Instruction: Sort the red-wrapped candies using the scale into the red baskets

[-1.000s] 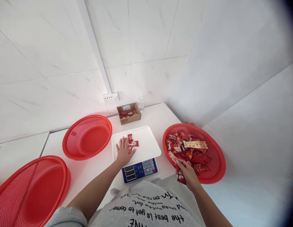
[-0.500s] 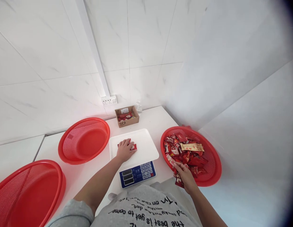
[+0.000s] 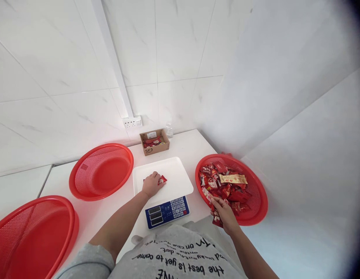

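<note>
On the white tray (image 3: pixel 177 180) of the scale (image 3: pixel 168 212), my left hand (image 3: pixel 151 185) has its fingers curled over small red snack packets. One red packet (image 3: pixel 162 179) sticks out past the fingertips; the rest is hidden beneath the hand. My right hand (image 3: pixel 225 214) pinches a dark red snack packet (image 3: pixel 217 219) over the near-left rim of a red plastic basket (image 3: pixel 261 209). Inside that basket lie many red wrapped packets (image 3: pixel 226 190) and a long cream-coloured packet (image 3: pixel 234 179) on top.
An open cardboard box (image 3: pixel 155 150) with red packets stands behind the scale, beside a clear plastic bottle (image 3: pixel 169 131). Two red baskets stand on the left, one farther back (image 3: pixel 113 176) and one nearer (image 3: pixel 37 244). A wall socket (image 3: pixel 132 122) is above the table.
My left hand has drawn its fingers closer together over the packets on the tray. My right hand keeps its packet by the basket rim. The view has shifted slightly.
</note>
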`<state>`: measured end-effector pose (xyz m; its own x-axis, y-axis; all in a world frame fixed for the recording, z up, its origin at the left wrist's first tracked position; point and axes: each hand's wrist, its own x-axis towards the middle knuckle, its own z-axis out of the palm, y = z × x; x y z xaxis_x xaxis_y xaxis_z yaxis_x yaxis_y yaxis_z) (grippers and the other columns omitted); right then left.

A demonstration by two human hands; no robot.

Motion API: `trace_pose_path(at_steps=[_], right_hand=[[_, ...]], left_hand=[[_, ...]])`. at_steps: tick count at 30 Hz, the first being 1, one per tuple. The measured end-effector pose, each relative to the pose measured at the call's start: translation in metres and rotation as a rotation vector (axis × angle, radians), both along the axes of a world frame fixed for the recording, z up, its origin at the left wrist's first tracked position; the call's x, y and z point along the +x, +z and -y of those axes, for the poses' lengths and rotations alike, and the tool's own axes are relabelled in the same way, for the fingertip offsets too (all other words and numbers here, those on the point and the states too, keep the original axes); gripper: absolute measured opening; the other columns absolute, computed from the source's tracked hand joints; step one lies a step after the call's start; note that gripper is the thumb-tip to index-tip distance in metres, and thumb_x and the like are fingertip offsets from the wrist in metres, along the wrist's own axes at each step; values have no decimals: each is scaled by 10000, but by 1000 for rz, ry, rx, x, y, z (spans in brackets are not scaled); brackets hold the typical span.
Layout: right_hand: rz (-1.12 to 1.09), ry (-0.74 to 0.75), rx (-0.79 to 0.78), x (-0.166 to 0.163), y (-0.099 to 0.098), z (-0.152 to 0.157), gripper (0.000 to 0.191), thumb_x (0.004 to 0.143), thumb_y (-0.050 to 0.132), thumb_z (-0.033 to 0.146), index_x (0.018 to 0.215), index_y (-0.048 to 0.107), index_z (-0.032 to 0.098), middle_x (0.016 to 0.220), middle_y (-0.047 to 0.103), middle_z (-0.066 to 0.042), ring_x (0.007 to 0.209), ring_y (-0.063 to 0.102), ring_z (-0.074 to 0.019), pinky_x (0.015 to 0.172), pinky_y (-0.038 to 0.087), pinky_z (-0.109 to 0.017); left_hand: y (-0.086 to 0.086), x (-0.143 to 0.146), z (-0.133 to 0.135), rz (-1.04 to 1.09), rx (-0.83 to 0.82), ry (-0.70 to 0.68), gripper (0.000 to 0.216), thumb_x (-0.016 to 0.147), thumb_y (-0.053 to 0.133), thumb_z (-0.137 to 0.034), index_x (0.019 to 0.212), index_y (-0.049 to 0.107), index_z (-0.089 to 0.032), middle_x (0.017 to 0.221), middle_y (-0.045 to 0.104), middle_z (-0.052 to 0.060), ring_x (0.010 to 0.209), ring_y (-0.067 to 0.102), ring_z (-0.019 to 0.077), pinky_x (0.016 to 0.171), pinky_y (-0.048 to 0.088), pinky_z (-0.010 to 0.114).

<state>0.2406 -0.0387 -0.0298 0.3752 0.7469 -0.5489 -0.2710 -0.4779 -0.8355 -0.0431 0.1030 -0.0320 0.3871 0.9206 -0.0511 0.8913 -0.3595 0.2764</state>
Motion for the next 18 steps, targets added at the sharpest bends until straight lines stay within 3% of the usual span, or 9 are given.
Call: trace_pose_path(at_steps=[7,12,18], right_hand=[[-5,-14,5,-1,-2,-1,396,587,716,438,874,590,196,542,532,61,438,504,-62,450,486,-193],[-16,-26,24,-2,0,0,418,581,718,442,894,587,198,600,548,52,456,518,-61,455,490,-193],[-26,-9,29,-1,0,0,417,591,712,447,898,583,196,578,532,60,466,512,-59,457,481,-181]], left_hand=[[19,-25,-6,70,81,167,266,808,467,-463,861,554,-217,997,543,36,824,576,170,636,422,269],[47,-77,-21,41,151,402,318,785,465,-510,864,546,-213,1007,534,41,773,578,162,554,390,242],[83,-141,-31,-31,124,646,405,765,431,-568,882,529,-194,1065,505,72,696,561,173,485,371,259]])
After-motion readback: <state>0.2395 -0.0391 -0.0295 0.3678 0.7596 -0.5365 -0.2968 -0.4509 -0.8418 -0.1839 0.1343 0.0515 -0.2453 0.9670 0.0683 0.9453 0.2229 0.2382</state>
